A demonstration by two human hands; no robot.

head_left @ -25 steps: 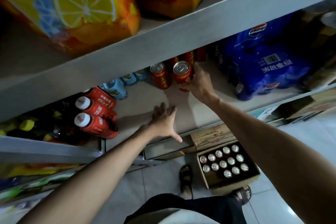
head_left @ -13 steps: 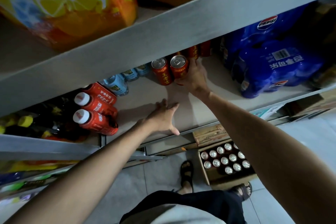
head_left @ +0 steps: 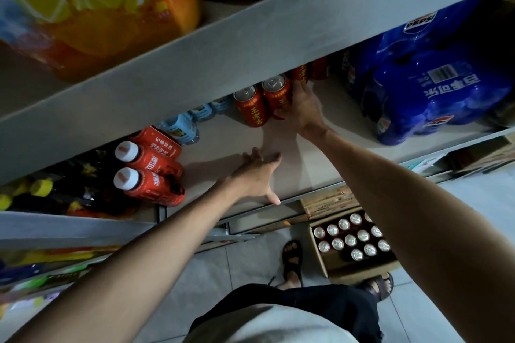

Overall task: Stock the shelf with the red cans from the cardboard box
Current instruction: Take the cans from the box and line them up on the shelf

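Shelving: your grey metal shelf (head_left: 228,147) runs across the view, under a second grey board (head_left: 250,44).
Upper pack: an orange citrus-printed plastic pack (head_left: 97,8) sits on that upper board, at your left.
Blue pack: a blue shrink-wrapped bundle of Pepsi bottles (head_left: 434,86) stands on the shelf, to the right of your right hand and apart from it.
Box: the open brown cardboard box (head_left: 362,274) sits on the tiled floor below the shelf, beside your sandalled feet. Silver-topped red cans (head_left: 351,239) stand in rows inside it.
Bottles: red plastic bottles with white caps (head_left: 150,164) fill the shelf's left end.
Left hand: your left hand (head_left: 256,175) lies flat on the bare board near its front edge, fingers straight and spread, holding nothing.
Right hand: your right hand (head_left: 303,111) is clasped round a red aluminium can with yellow lettering (head_left: 277,92).
Held can: it is deep on the shelf, touching a second red can (head_left: 250,108) on its left. You cannot tell whether its base meets the board.
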